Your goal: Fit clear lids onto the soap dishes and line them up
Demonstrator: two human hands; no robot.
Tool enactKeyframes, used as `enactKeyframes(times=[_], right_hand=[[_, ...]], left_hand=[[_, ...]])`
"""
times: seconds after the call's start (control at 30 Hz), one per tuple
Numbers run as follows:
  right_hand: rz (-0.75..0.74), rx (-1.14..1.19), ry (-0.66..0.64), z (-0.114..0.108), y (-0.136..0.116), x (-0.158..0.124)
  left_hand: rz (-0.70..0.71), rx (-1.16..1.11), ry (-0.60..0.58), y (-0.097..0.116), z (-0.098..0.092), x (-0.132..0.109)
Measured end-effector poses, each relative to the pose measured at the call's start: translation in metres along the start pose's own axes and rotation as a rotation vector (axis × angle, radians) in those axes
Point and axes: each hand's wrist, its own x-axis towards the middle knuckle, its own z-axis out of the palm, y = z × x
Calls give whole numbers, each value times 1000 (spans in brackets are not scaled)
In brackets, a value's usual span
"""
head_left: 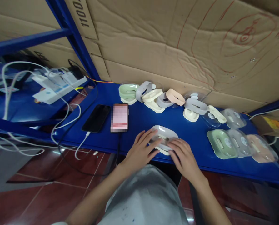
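Pale grey garment (pixel 146 197) fabric over the person's front lies closest, below the blue bench (pixel 188 131) that carries everything in hand. Along the bench's back, by the cardboard, runs a jumbled row of loose parts: a green piece (pixel 127 90), grey pieces, a peach piece (pixel 176 97) and cream ones, with some clear plastic among them. These look not yet put together. At the right end sit covered dishes, among them a green dish (pixel 221 143) and a peach dish (pixel 261 148) under clear plastic; they appear finished, so the work seems partly done, with more left in the row.

Between both hands, at the bench's near edge, is a grey dish (pixel 163 134), a cream part showing beneath its near rim. The left hand (pixel 140 150) clasps its left end, fingers slightly spread over the rim, thumb toward the near edge. The right hand (pixel 186 157) clasps the right end, fingers close together, thumb at the near side.
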Motion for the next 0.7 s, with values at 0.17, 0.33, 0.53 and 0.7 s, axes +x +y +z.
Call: enactKeyframes(times=[0.17,0.33,0.53,0.7], right_hand=[[-54,-69,30,12,-8,-8],[73,-139,59,-23,42,14],[874,-601,-20,-61,139,59],[944,-608,-116,-51,159,65]], left_hand=[[-13,-50,-90,-3,2,0],[-13,-53,-61,-1,2,1],[-34,-49,-81,2,-1,3],[-36,-59,-76,1,-1,2]])
